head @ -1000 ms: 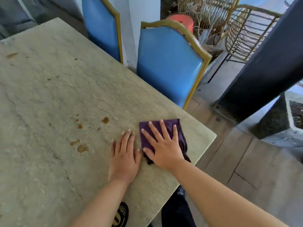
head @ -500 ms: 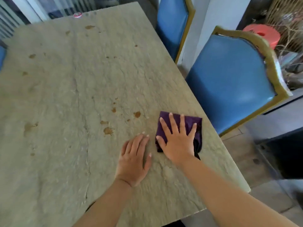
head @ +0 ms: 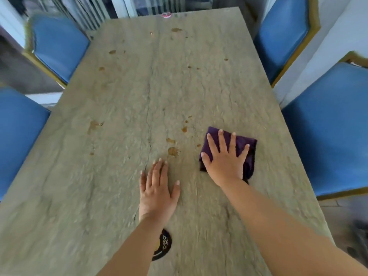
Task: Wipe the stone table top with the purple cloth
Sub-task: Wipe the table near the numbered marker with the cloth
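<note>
The stone table top (head: 123,108) fills most of the head view, greenish-grey with cracks and several brown stains (head: 172,151) near its middle and far end. A folded purple cloth (head: 244,145) lies on the right part of the table. My right hand (head: 226,160) presses flat on the cloth with fingers spread and straight. Flat on the bare stone to the cloth's left rests my left hand (head: 157,193), fingers straight, just below the largest stain.
Blue padded chairs with gold frames stand along both sides: two on the right (head: 330,136) (head: 282,36) and two on the left (head: 59,44) (head: 18,136). A small red-rimmed round object (head: 166,15) sits at the table's far edge. A dark round emblem (head: 163,245) shows under my left forearm.
The view has swung left, bringing the whole table and the left chairs into sight. My two hands have spread apart, leaving a gap between my left hand and the cloth.
</note>
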`<state>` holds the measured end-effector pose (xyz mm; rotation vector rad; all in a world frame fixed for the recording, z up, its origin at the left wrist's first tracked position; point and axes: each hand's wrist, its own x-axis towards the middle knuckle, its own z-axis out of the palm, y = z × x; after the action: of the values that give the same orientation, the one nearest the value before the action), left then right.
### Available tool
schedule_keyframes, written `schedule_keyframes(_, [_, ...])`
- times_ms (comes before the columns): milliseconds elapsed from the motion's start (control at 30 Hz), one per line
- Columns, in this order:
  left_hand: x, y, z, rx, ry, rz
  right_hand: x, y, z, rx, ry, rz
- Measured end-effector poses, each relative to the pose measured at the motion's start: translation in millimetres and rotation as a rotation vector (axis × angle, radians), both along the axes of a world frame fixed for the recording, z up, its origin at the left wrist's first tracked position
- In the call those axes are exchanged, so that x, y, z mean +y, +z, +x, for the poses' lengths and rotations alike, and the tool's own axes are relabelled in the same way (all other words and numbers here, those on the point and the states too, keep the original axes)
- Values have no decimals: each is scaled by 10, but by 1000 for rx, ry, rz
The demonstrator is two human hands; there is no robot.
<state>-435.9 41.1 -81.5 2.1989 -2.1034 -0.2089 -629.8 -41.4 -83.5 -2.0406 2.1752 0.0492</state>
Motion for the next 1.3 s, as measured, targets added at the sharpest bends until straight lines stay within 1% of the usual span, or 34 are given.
schedule_keyframes(100, [-3,-10,31,54,-5,-5,391,-17,150,-12,380,-61])
schedule_keyframes(167, [-8,-12,37,86,-5,-15,604,-28,-90,-39,626,-93])
schedule_keyframes(200, [-9,-11,31,96,-3,-16,624,-20,-290,-35,715,-103])
schedule_keyframes(233, [-9,-12,24,100,-2,-19,603,-15,-498,-1,729,-111])
schedule_keyframes(267, [-8,-12,19,102,2,-25,542,-9,-674,32,652,-112])
schedule_keyframes(333, [-1,-16,22,102,3,-29,348,24,-811,46,297,-66])
schedule_keyframes(367, [1,-22,24,98,3,-33,237,33,-758,40,102,-38])
schedule_keyframes(400, [1,-26,28,94,3,-39,141,29,-640,29,-47,-12])
schedule_keyframes(433, [1,-25,29,93,1,-42,91,38,-470,12,-129,15])
schedule_keyframes(467, [2,-21,25,92,-4,-45,95,51,-278,-1,-133,34])
schedule_keyframes(500, [7,-14,20,92,-12,-50,166,51,-81,-6,-66,32])
schedule_keyframes(567, [12,-2,11,108,-18,-56,500,41,267,-6,155,-18])
schedule_keyframes(633, [2,5,16,143,8,-35,968,10,403,-41,357,-66])
schedule_keyframes(733, [-25,16,-31,181,58,-4,1444,-53,41,-58,652,-95])
schedule_keyframes(767, [-16,36,-75,186,70,10,1491,-62,-181,-42,703,-113])
schedule_keyframes(800, [6,57,-132,196,72,11,1492,-56,-395,-19,681,-109])
schedule_keyframes(833, [40,78,-201,210,54,5,1444,-34,-576,-2,585,-95])
schedule_keyframes(933, [199,120,-441,288,-137,17,1212,29,-845,26,77,-43])
schedule_keyframes(967, [263,115,-517,319,-208,22,1173,32,-814,18,-65,-22])
schedule_keyframes(1000, [321,104,-582,340,-257,25,1175,30,-720,11,-150,-6])
schedule_keyframes(1033, [359,90,-639,352,-279,23,1238,20,-587,15,-171,-4])
schedule_keyframes(1067, [382,73,-688,356,-274,18,1367,0,-449,16,-138,-22])
schedule_keyframes(1167, [369,33,-812,319,-227,5,1977,-14,-221,-19,157,-83])
schedule_keyframes(1233, [342,6,-913,251,-251,8,2261,3,-429,-22,315,-65])
schedule_keyframes(1267, [337,-3,-959,212,-272,17,2335,18,-593,-8,325,-63])
schedule_keyframes(1300, [334,-17,-1003,177,-291,18,2371,30,-776,9,279,-63])
